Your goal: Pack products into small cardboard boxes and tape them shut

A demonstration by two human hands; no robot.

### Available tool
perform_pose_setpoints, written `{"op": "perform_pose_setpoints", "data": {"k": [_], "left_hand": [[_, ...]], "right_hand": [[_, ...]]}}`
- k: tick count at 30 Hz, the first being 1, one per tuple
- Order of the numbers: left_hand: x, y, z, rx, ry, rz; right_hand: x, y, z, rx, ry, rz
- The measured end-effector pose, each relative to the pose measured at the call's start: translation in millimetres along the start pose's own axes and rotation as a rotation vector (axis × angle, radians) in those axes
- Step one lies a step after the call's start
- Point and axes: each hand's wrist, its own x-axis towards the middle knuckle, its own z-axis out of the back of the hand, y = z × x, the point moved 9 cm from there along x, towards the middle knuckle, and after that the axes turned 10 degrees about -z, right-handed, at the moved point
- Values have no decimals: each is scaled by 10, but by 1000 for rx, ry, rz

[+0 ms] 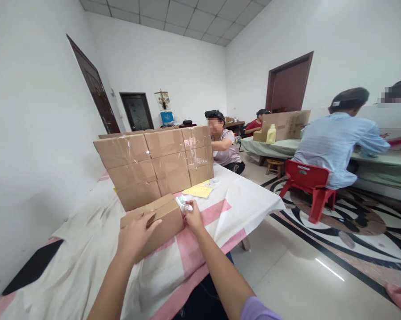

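A closed brown cardboard box (167,224) lies lengthwise on the cloth-covered table in front of me. My left hand (138,231) rests on its top near the left end, fingers stretched out and thumb apart. At the box's right end, my right hand (191,213) is closed on a small white tape dispenser (180,202), held against or very close to the upper edge. My fingers hide part of the dispenser. Just behind the box rises a stack of taped cardboard boxes (170,164), with shiny clear tape over their faces.
A yellow booklet (200,191) lies on the white and pink tablecloth (253,198) beyond my right hand. Behind the stack a person (227,149) sits or crouches. At right, another person sits on a red chair (307,178) by a green-covered table (253,146).
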Motion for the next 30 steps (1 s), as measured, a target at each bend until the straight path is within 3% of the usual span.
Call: {"op": "perform_pose_setpoints", "data": {"k": [12,18,23,26,30], "left_hand": [[-177,-322,-86,74,-99,-129],[-290,-368,-124,-6,-229,-139],[-285,-409,-43,-38,-268,-160],[-250,-448,26,-63,-240,-151],[-198,-424,46,-99,-205,-89]], "right_hand": [[33,110,137,344,-93,-12],[-52,309,159,404,-59,-12],[-205,634,202,401,-3,2],[-308,956,180,393,51,50],[-355,1415,-125,254,241,181]]}}
